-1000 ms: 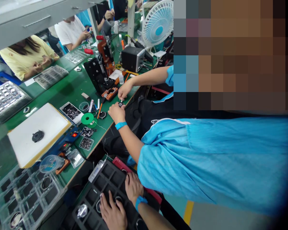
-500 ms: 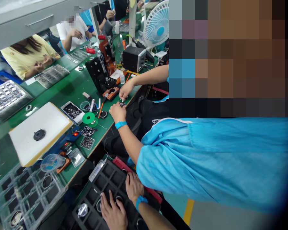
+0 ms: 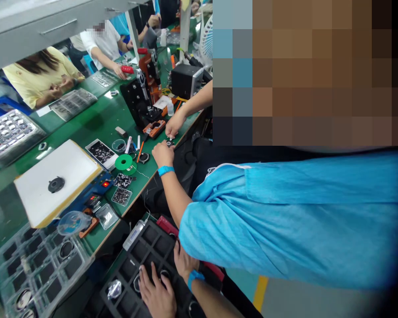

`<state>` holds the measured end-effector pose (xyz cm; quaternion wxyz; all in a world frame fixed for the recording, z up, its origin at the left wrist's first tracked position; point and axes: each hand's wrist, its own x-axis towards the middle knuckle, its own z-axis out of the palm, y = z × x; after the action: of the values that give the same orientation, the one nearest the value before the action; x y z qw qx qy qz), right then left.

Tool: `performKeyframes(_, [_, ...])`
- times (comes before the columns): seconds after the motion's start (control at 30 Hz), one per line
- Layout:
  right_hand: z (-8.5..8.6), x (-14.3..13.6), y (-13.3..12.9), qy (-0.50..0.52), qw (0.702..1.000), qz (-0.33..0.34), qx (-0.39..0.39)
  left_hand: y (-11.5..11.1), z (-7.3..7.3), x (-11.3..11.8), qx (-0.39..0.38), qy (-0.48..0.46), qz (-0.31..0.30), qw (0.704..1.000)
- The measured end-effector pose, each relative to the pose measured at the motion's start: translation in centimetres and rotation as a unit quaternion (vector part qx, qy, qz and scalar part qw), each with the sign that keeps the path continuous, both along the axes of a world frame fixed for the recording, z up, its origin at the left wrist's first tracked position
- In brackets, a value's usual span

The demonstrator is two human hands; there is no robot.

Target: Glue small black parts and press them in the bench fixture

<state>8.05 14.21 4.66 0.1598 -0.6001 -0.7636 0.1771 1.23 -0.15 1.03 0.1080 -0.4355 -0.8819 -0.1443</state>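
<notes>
My left hand lies palm down over a black foam tray with square compartments, its fingers spread above round rings, and it grips nothing. Near the tray's far right edge rests my right hand, a blue band round its wrist. Its visible fingers are apart, and a co-worker's blue sleeve partly covers it. A crumpled silvery piece sits in a left compartment of the tray. By the tray's upper left edge is a white device with a cable.
A co-worker's blue sleeve spans the right. That person's hands work at the green bench edge. The bench holds a white-topped heating plate, a black press and small parts. A clear compartment tray stands lower left.
The co-worker's blue sleeve has shifted left, covering more of my right hand. Across the bench, a person in white has stretched a hand toward the red handle. My left hand has barely moved.
</notes>
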Motion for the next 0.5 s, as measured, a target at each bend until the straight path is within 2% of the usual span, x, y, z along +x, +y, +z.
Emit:
performKeyframes(0.1, [-3.6,-0.1,-2.4,-0.054,0.997,-0.055,-0.002,0.0,-0.1,-0.2,-0.004,-0.001,0.000,1.000])
performKeyframes(0.2, [-5.7,-0.1,-3.1,-0.079,0.995,-0.055,-0.014,-0.2,-0.1,-0.3,-0.002,0.000,-0.002,1.000])
performKeyframes(0.27, [-6.1,0.2,-3.4,-0.087,0.994,-0.055,-0.022,-0.3,0.0,0.0,0.000,-0.001,-0.003,1.000])
performKeyframes(0.5, [-5.9,0.4,-3.7,-0.074,0.993,-0.075,-0.049,-0.2,0.1,0.1,0.012,-0.016,-0.003,1.000])
